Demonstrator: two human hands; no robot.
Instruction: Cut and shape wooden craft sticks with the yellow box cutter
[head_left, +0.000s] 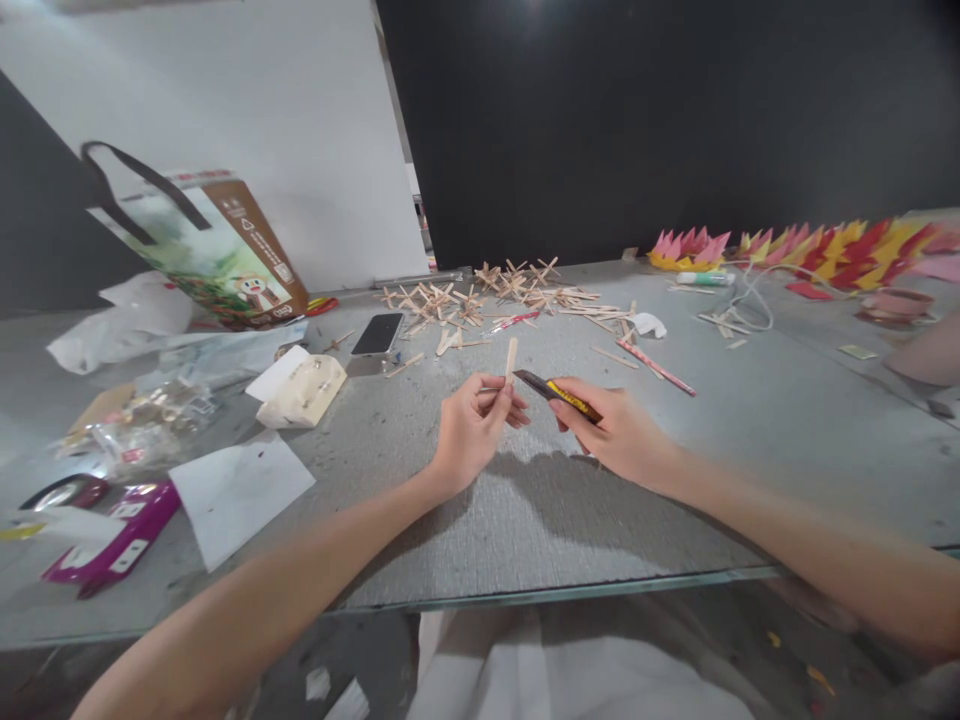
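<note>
My left hand (471, 430) pinches a short wooden craft stick (511, 358) and holds it upright above the grey table (525, 520). My right hand (611, 430) is closed round a black and yellow utility knife (559, 391), whose tip points left at the base of the stick. Both hands hover over the middle of the table, close together. Behind them lies a pile of wooden sticks glued into crosses (480, 295).
A black phone (378, 333) lies behind my left hand. A paper bag (202, 245), plastic wrap, a white box (300, 390), a paper sheet (232, 490) and purple packaging (112, 540) crowd the left. Folded coloured paper shapes (825, 250), a cable and a striped stick (656, 367) lie right.
</note>
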